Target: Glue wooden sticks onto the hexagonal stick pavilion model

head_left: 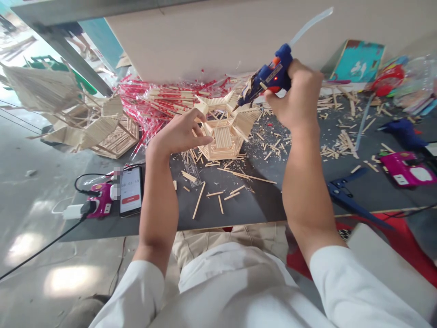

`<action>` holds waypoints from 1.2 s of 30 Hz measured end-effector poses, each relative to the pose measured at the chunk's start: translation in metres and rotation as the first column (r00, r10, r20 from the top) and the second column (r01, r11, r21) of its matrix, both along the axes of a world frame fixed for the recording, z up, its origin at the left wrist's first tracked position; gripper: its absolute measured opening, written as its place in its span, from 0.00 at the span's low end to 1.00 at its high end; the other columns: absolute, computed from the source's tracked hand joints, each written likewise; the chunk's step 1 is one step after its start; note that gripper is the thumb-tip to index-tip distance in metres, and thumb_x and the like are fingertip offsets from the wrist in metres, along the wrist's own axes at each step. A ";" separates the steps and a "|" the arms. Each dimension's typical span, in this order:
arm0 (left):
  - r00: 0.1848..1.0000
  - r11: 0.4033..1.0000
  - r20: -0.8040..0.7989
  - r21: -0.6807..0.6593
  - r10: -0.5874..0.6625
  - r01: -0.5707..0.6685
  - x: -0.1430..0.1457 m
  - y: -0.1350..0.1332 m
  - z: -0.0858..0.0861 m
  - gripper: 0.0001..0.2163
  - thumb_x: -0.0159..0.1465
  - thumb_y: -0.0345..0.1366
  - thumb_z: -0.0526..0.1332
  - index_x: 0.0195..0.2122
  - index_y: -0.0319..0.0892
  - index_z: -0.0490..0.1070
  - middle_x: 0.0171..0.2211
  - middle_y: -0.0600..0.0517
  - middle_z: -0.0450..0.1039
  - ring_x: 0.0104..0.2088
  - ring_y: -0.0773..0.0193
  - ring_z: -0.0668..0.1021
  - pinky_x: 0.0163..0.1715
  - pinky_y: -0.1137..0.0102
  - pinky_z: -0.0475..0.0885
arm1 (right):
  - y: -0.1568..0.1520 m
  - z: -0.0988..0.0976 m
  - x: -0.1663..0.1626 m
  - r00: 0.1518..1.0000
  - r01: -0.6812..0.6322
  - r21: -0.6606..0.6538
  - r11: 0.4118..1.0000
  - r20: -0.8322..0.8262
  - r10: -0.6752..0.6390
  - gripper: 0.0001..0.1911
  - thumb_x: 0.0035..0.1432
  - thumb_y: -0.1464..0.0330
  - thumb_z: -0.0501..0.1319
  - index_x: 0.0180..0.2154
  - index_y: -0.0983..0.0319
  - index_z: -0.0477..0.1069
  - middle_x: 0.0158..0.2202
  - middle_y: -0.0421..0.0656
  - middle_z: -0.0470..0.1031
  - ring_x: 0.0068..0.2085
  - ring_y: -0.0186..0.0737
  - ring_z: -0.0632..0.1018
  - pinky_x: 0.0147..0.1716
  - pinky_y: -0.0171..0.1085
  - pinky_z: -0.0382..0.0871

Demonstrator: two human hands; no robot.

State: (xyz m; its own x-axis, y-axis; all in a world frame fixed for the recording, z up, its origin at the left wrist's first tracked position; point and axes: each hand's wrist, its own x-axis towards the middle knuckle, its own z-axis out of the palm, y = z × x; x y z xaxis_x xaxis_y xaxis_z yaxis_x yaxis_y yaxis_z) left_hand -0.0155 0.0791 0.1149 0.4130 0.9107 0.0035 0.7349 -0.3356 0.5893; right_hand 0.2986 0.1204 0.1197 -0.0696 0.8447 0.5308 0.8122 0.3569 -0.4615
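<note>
A small many-sided model of thin wooden sticks (223,139) sits on the dark table, with slatted panels flaring out around its top. My left hand (180,132) curls around the model's left side, its thumb along the near part and its fingers by the upper rim; the hand hides that side. In my right hand (303,93) is a blue hot glue gun (273,75), a red light glowing on its body and a clear glue stick (312,25) poking from its back. The gun's nozzle points down at the model's upper right panels.
Left stands a larger stick model (116,136). Behind lie red-and-clear packs of sticks (167,98). A phone (130,191) and pink power adapter (100,200) are front left. Blue cutters (351,191), another pink adapter (404,168) and a second glue gun (404,132) lie right, among stick scraps.
</note>
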 end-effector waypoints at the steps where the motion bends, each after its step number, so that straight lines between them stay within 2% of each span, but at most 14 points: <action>1: 1.000 1.000 0.004 0.017 -0.010 0.010 0.000 0.000 0.000 0.26 0.59 0.46 0.72 0.55 0.44 0.68 0.35 0.51 0.82 0.34 0.62 0.80 0.33 0.67 0.71 | 0.001 -0.001 0.001 1.000 0.013 0.028 1.000 -0.021 -0.013 0.21 0.59 0.56 0.66 0.55 0.44 0.74 0.51 0.45 0.83 0.54 0.65 0.78 0.50 0.56 0.70; 4: 0.999 0.996 0.022 0.078 -0.040 0.038 -0.001 0.002 -0.002 0.26 0.60 0.44 0.71 0.56 0.44 0.68 0.33 0.53 0.80 0.31 0.63 0.80 0.32 0.68 0.71 | 0.007 -0.010 0.008 0.984 0.144 0.047 0.988 -0.113 -0.138 0.18 0.57 0.61 0.71 0.49 0.55 0.76 0.50 0.49 0.83 0.48 0.54 0.80 0.51 0.49 0.72; 7: 0.997 0.988 0.041 0.144 -0.059 0.052 -0.004 0.002 0.000 0.26 0.60 0.41 0.70 0.58 0.44 0.67 0.33 0.54 0.79 0.30 0.65 0.79 0.32 0.68 0.72 | 0.019 -0.037 0.027 0.933 0.303 -0.037 0.952 -0.193 -0.305 0.20 0.57 0.62 0.74 0.48 0.60 0.74 0.49 0.52 0.81 0.45 0.46 0.79 0.51 0.45 0.71; 11: 0.996 0.983 0.066 0.175 -0.063 0.050 -0.009 -0.002 0.004 0.26 0.61 0.37 0.70 0.60 0.43 0.66 0.32 0.55 0.79 0.29 0.67 0.78 0.32 0.69 0.72 | 0.034 -0.098 0.063 0.841 0.467 -0.168 0.868 -0.220 -0.495 0.25 0.55 0.61 0.75 0.49 0.63 0.70 0.48 0.55 0.79 0.45 0.47 0.77 0.51 0.48 0.70; 14: 0.992 0.980 0.099 0.193 -0.074 0.054 -0.011 -0.003 0.005 0.26 0.60 0.36 0.70 0.59 0.44 0.66 0.32 0.55 0.78 0.29 0.66 0.78 0.31 0.69 0.73 | 0.038 -0.140 0.085 0.781 0.559 -0.205 0.803 -0.194 -0.593 0.25 0.55 0.63 0.75 0.49 0.65 0.69 0.51 0.58 0.75 0.51 0.51 0.76 0.55 0.51 0.67; 16: 0.989 0.973 0.113 0.219 -0.097 0.071 -0.010 -0.003 0.004 0.26 0.60 0.36 0.70 0.59 0.45 0.67 0.31 0.55 0.78 0.29 0.65 0.79 0.31 0.69 0.73 | 0.037 -0.155 0.091 0.761 0.587 -0.246 0.771 -0.156 -0.630 0.26 0.52 0.63 0.76 0.48 0.66 0.70 0.54 0.62 0.71 0.55 0.53 0.73 0.58 0.53 0.65; 19: 0.984 0.966 0.112 0.237 -0.136 0.107 -0.002 -0.003 0.003 0.26 0.59 0.35 0.70 0.59 0.45 0.67 0.31 0.56 0.78 0.28 0.65 0.79 0.32 0.68 0.74 | 0.029 -0.157 0.085 0.773 0.597 -0.220 0.771 -0.100 -0.627 0.23 0.53 0.62 0.75 0.45 0.65 0.72 0.58 0.62 0.67 0.59 0.57 0.70 0.61 0.59 0.61; 21: 0.981 0.963 0.108 0.236 -0.160 0.131 0.004 -0.004 0.003 0.26 0.60 0.35 0.69 0.59 0.44 0.67 0.32 0.55 0.78 0.28 0.66 0.80 0.32 0.68 0.75 | 0.021 -0.147 0.073 0.805 0.582 -0.079 0.810 -0.090 -0.587 0.17 0.56 0.63 0.72 0.44 0.64 0.74 0.59 0.59 0.67 0.62 0.59 0.68 0.63 0.62 0.59; 23: 0.976 0.960 0.113 0.232 -0.184 0.154 0.009 -0.006 0.004 0.26 0.60 0.35 0.69 0.60 0.44 0.68 0.32 0.55 0.79 0.29 0.66 0.80 0.32 0.68 0.76 | 0.012 -0.132 0.057 0.868 0.494 0.088 0.865 -0.115 -0.483 0.12 0.61 0.64 0.67 0.45 0.63 0.75 0.55 0.56 0.70 0.60 0.56 0.71 0.61 0.59 0.64; 25: 0.970 0.958 0.124 0.226 -0.208 0.177 0.013 -0.009 0.006 0.26 0.60 0.35 0.69 0.60 0.44 0.68 0.33 0.54 0.79 0.29 0.66 0.81 0.33 0.68 0.76 | 0.000 -0.117 0.038 0.935 0.347 0.182 0.920 -0.149 -0.323 0.12 0.68 0.63 0.61 0.47 0.64 0.75 0.49 0.53 0.73 0.50 0.50 0.76 0.55 0.54 0.72; 27: 0.963 0.955 0.142 0.222 -0.230 0.195 0.016 -0.013 0.007 0.26 0.61 0.34 0.70 0.61 0.44 0.68 0.33 0.54 0.79 0.29 0.66 0.81 0.32 0.69 0.76 | -0.012 -0.106 0.018 0.979 0.168 0.242 0.956 -0.151 -0.134 0.16 0.72 0.59 0.57 0.49 0.62 0.75 0.44 0.50 0.75 0.40 0.43 0.78 0.47 0.48 0.77; 30: 0.949 0.955 0.188 0.206 -0.252 0.213 0.019 -0.018 0.011 0.26 0.61 0.35 0.71 0.60 0.44 0.69 0.33 0.54 0.80 0.30 0.66 0.81 0.31 0.70 0.76 | -0.031 -0.099 -0.010 0.989 -0.085 0.353 0.932 -0.084 0.123 0.16 0.73 0.58 0.58 0.53 0.58 0.76 0.46 0.48 0.77 0.35 0.39 0.77 0.43 0.43 0.77; 33: 0.931 0.957 0.239 0.160 -0.276 0.242 0.021 -0.022 0.015 0.25 0.60 0.36 0.72 0.58 0.43 0.70 0.33 0.53 0.80 0.30 0.67 0.81 0.30 0.71 0.76 | -0.047 -0.099 -0.033 0.976 -0.198 0.431 0.880 0.006 0.217 0.14 0.71 0.60 0.62 0.55 0.51 0.77 0.47 0.45 0.79 0.37 0.38 0.79 0.41 0.40 0.76; 36: 0.912 0.950 0.268 0.114 -0.311 0.291 0.024 -0.023 0.017 0.26 0.59 0.38 0.74 0.57 0.42 0.72 0.33 0.53 0.80 0.30 0.66 0.82 0.30 0.71 0.76 | -0.059 -0.099 -0.048 0.959 -0.254 0.558 0.790 0.040 0.281 0.17 0.70 0.65 0.66 0.58 0.45 0.76 0.46 0.41 0.79 0.37 0.36 0.78 0.37 0.37 0.74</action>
